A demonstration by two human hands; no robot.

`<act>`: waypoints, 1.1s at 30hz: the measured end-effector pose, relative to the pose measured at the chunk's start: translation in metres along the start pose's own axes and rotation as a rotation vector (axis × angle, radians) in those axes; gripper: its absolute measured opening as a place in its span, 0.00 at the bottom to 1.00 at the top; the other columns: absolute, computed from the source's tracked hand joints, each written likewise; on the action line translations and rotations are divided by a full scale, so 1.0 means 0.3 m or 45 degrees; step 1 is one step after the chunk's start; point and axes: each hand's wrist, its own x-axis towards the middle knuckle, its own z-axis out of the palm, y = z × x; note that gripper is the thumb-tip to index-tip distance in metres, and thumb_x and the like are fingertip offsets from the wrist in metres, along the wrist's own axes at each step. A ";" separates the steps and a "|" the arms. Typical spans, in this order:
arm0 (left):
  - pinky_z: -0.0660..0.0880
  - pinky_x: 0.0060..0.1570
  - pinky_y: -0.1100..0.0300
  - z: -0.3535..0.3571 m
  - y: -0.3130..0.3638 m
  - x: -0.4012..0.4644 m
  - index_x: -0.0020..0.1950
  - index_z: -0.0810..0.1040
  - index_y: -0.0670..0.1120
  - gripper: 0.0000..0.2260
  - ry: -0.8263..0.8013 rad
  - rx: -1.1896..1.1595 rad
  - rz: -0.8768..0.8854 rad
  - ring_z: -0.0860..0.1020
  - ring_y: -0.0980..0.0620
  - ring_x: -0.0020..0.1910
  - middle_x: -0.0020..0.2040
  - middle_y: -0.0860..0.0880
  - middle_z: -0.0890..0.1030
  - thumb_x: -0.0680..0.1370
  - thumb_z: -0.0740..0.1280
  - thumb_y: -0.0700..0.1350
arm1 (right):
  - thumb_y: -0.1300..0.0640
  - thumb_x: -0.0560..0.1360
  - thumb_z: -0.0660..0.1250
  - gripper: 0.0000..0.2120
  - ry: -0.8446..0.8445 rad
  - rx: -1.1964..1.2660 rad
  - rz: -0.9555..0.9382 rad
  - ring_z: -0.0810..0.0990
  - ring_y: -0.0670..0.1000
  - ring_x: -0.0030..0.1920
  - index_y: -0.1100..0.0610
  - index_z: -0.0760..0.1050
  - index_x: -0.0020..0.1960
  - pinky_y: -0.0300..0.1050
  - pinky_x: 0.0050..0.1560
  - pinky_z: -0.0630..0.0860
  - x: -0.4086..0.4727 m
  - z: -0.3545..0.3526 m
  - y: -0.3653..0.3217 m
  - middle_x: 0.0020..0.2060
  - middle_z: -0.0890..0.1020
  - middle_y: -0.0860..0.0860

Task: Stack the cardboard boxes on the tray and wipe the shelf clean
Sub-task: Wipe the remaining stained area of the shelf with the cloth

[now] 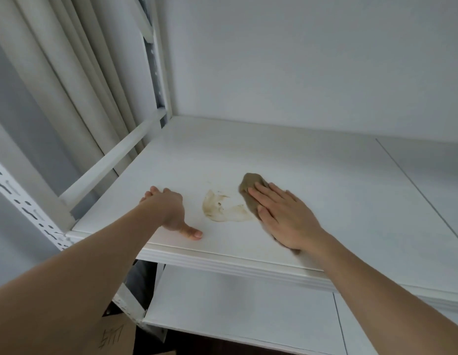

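My right hand flat on a brown cloth, pressing it on the white shelf, beside a brown stain, my left hand resting on the shelf, fingers loosely bent, holding nothing

Right hand flat, pressing brown cloth on white shelf beside brown stain; left hand rests on shelf, thumb out.

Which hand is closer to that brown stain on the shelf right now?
Right. The right hand presses the cloth flat at the stain's right edge; the left hand rests on the shelf left of it, apart.
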 end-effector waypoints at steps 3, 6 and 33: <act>0.62 0.69 0.50 0.001 0.002 -0.001 0.73 0.57 0.37 0.51 0.011 -0.010 0.001 0.60 0.40 0.70 0.69 0.40 0.61 0.63 0.70 0.69 | 0.44 0.80 0.37 0.27 0.053 -0.110 0.267 0.49 0.48 0.78 0.43 0.47 0.79 0.50 0.76 0.50 -0.026 -0.028 0.163 0.79 0.50 0.44; 0.63 0.69 0.51 0.003 -0.002 0.007 0.72 0.59 0.37 0.51 0.030 -0.025 0.002 0.61 0.40 0.69 0.68 0.40 0.62 0.62 0.70 0.69 | 0.47 0.81 0.41 0.27 0.071 -0.123 0.668 0.48 0.53 0.78 0.48 0.48 0.79 0.55 0.76 0.49 -0.065 -0.041 0.247 0.79 0.49 0.50; 0.54 0.74 0.47 0.052 -0.151 0.039 0.76 0.51 0.40 0.53 0.056 -0.088 -0.077 0.51 0.41 0.76 0.76 0.40 0.51 0.63 0.74 0.64 | 0.44 0.76 0.35 0.32 0.117 0.011 0.251 0.45 0.48 0.78 0.50 0.46 0.80 0.48 0.77 0.44 -0.032 0.071 -0.249 0.79 0.48 0.47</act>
